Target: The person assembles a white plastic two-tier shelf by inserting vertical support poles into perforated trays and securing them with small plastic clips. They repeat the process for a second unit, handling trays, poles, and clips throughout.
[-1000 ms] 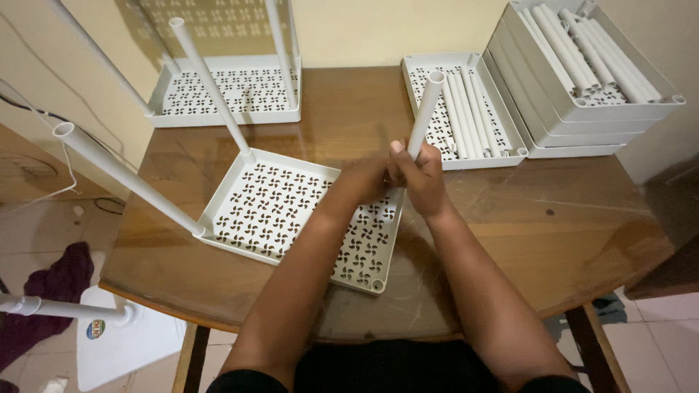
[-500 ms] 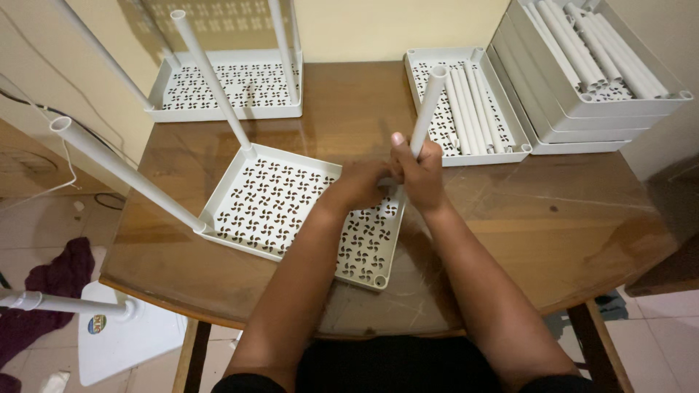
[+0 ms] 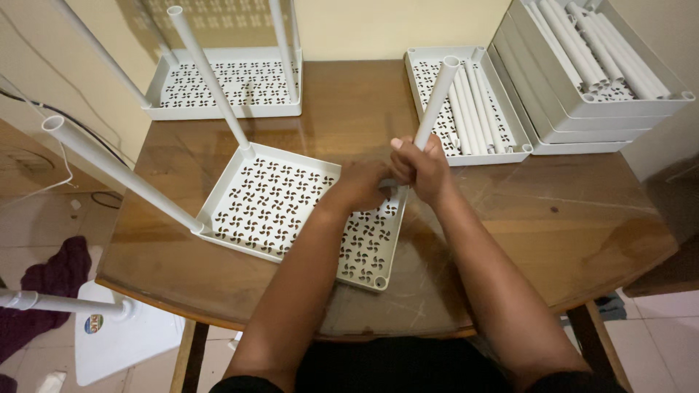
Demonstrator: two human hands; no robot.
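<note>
Barely anything has shifted from a moment back: both hands sit on the same corner, and the shelf tray [image 3: 291, 211] maybe slid a hair on the wooden table [image 3: 539, 218]. My right hand [image 3: 422, 167] is wrapped tight around the lower end of the white tube [image 3: 435, 102], which stands a bit tilted at the tray's far right corner. My left hand [image 3: 362, 185] is closed down on that same corner, just beside the right, pinning the tray flat (can't actually see the socket, my fingers cover it).

Two other tubes already stand in this tray, one at the far left corner [image 3: 207, 76] and one at the near left [image 3: 120, 171], both leaning outward. The near right corner hole [image 3: 378, 280] is empty.

My take on doing this bit well: grip low like this, bring the tube upright before pushing, and twist a little while pressing straight down, otherwise it probably jams at an angle.

Spare tubes lie in another tray [image 3: 473, 109] beyond, next to a stack of trays [image 3: 582, 80].
</note>
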